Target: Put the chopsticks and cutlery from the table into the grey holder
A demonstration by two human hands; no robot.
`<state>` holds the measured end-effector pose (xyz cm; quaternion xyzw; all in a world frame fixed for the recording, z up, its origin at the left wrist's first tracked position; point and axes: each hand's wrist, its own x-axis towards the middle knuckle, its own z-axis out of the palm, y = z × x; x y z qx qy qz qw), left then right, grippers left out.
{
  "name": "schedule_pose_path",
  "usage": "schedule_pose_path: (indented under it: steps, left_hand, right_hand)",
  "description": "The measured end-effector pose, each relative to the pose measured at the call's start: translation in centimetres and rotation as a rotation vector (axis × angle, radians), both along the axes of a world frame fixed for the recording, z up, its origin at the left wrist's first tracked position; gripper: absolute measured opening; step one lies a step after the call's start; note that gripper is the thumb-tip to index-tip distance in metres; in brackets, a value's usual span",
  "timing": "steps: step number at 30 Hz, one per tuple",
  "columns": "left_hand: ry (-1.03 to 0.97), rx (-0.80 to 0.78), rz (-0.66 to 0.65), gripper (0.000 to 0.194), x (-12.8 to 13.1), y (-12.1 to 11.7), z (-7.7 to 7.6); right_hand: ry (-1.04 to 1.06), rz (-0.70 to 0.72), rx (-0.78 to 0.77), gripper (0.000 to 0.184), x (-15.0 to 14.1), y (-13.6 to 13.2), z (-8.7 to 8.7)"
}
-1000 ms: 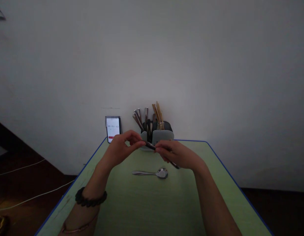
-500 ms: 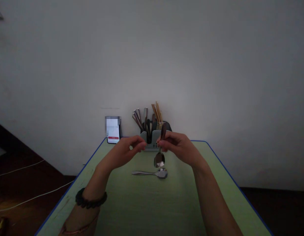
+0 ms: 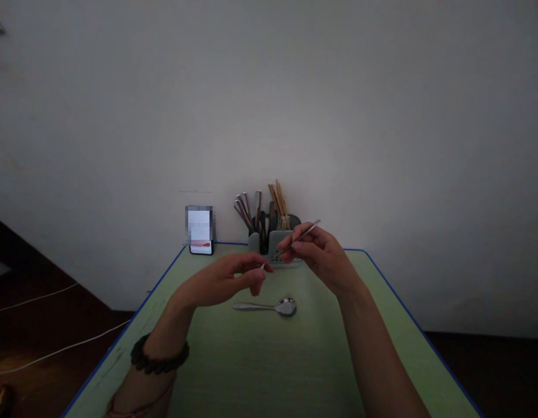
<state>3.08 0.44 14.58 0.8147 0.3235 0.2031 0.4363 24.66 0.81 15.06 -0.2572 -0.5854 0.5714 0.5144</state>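
Note:
My right hand [image 3: 318, 252] pinches a metal spoon [image 3: 307, 231] by its handle, thumb against fingers, above the far part of the table. The handle slants up to the right, and its other end points at my left hand [image 3: 234, 278]. A small bright bit of metal shows between my left thumb and forefinger, which are closed around the bowl end; the bowl itself is mostly hidden by the fingers. Below both hands a second spoon [image 3: 255, 306] lies flat on the green table, bowl to the right.
Behind my hands a grey cutlery holder [image 3: 253, 241] stands near the wall, with several metal handles [image 3: 257, 203] and wooden chopsticks [image 3: 278, 197] upright in it. A phone [image 3: 201, 232] leans at the back left. The table [image 3: 269, 366] has a blue edge.
The spoon in my right hand has swung from near upright to slanting, its bowl end now towards my left hand. My left hand has moved slightly right and down.

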Motion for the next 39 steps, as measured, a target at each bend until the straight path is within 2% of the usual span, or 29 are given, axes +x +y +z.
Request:
schedule_pose_path:
  steps: [5,10,14,22,27,39]
  left_hand:
    - [0.068,0.137,0.119,0.028,0.1,0.0,0.0]
    - [0.123,0.194,0.199,0.026,0.1,0.3,-0.4]
    - [0.141,0.174,0.184,0.028,0.1,0.3,-0.3]
    - [0.115,0.221,0.242,0.026,0.0,0.4,-0.6]
    - [0.117,0.197,0.243,0.023,0.0,0.4,-0.7]
    - [0.220,0.133,0.169,0.027,0.5,-0.1,0.2]
  right_hand:
    - [-0.068,0.006,0.001,0.016,0.5,-0.2,0.1]
    - [-0.301,0.014,0.018,0.020,1.6,-0.2,0.4]
    - [-0.373,0.006,0.005,0.021,2.0,-0.1,0.5]
    - [-0.435,0.033,-0.038,0.027,2.2,0.2,-0.3]
    - [-0.393,0.024,-0.032,0.024,1.9,0.2,-0.3]
    - [-0.480,0.062,-0.065,0.021,-0.1,-0.1,-0.4]
